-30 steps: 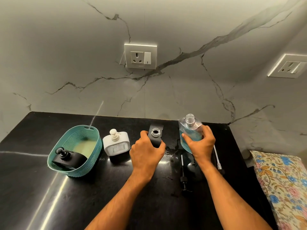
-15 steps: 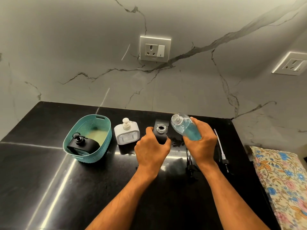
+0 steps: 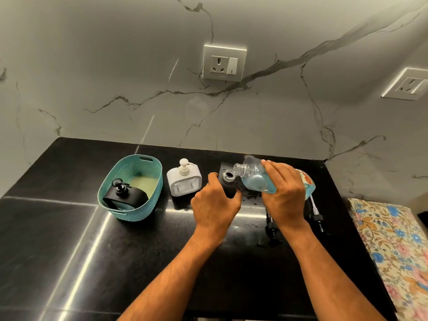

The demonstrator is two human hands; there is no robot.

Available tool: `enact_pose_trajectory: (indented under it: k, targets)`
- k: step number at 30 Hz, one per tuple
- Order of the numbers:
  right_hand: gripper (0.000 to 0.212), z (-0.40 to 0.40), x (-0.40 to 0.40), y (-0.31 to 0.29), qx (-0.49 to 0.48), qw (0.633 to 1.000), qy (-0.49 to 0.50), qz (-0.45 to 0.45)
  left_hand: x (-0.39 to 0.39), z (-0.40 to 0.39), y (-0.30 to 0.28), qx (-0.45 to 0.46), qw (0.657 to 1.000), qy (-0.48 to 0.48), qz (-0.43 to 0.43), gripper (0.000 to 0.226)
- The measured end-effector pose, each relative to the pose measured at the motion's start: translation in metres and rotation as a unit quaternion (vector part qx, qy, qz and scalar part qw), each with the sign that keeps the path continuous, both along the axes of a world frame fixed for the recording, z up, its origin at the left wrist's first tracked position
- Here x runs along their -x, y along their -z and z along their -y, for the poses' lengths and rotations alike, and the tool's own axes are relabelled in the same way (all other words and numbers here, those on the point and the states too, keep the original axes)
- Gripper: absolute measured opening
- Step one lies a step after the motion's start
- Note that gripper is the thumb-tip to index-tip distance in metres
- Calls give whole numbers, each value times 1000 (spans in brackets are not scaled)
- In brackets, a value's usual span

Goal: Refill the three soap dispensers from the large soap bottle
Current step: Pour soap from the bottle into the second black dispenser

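Hands at work: right hand (image 3: 283, 193) grips tilted soap bottle (image 3: 257, 179) over black dispenser (image 3: 228, 184) gripped by left hand (image 3: 214, 205); pour needs a steady mouth-to-mouth aim.

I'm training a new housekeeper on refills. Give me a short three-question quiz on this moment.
1. True or false: the black dispenser under the soap bottle has its pump screwed on.
2. Which hand tilts the bottle? A) left hand B) right hand C) neither
3. Fill in: a second black dispenser lies in the teal ____.

Key:
1. False. Its mouth is open, and the left hand steadies it.
2. B. The right hand holds the bottle, neck over the mouth.
3. Basket, left of the white dispenser.
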State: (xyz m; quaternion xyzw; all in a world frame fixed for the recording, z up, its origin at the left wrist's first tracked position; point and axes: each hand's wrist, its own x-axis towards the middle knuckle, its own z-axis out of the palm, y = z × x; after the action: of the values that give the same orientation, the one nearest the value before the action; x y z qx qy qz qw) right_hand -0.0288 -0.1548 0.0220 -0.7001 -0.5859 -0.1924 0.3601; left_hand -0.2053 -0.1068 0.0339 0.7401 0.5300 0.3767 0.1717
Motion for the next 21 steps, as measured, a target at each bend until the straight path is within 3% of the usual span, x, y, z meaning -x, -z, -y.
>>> enact_pose_trajectory:
  k: [21]
  targets:
    - [69, 5, 11, -17, 34, 996, 26, 74, 9, -1, 1, 20, 1000, 5, -13, 47]
